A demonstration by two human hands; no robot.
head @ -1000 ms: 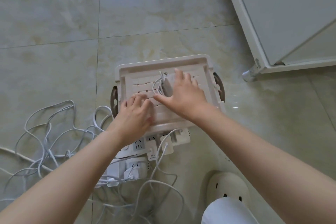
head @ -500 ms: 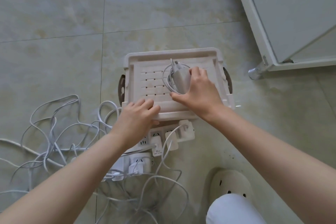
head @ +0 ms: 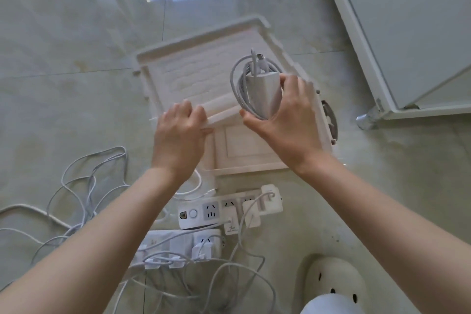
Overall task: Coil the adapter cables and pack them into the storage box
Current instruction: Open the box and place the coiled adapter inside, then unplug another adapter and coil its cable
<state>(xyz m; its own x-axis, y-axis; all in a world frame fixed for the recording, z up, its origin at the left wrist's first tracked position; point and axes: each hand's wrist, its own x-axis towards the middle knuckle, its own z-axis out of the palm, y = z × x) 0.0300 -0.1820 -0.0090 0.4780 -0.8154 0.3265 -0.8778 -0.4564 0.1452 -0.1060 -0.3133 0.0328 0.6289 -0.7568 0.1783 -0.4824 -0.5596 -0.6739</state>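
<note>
A beige storage box (head: 249, 160) sits on the tiled floor with its slatted lid (head: 193, 69) lifted and tilted away from me. My left hand (head: 181, 132) grips the lid's near edge. My right hand (head: 288, 120) holds a white adapter (head: 263, 92) with its cable coiled around it, above the box's right side. The box's open inside shows beneath the lid and looks bare.
Two white power strips (head: 229, 210) with plugged-in adapters lie just in front of the box. A tangle of white cables (head: 84, 186) spreads over the floor at left and bottom. A white cabinet (head: 397, 33) stands at right. A white shoe (head: 334, 285) shows at bottom right.
The lid lay flat on the box with both hands on it; my left hand has now raised its near edge, and my right hand has lifted the coiled adapter off the lid.
</note>
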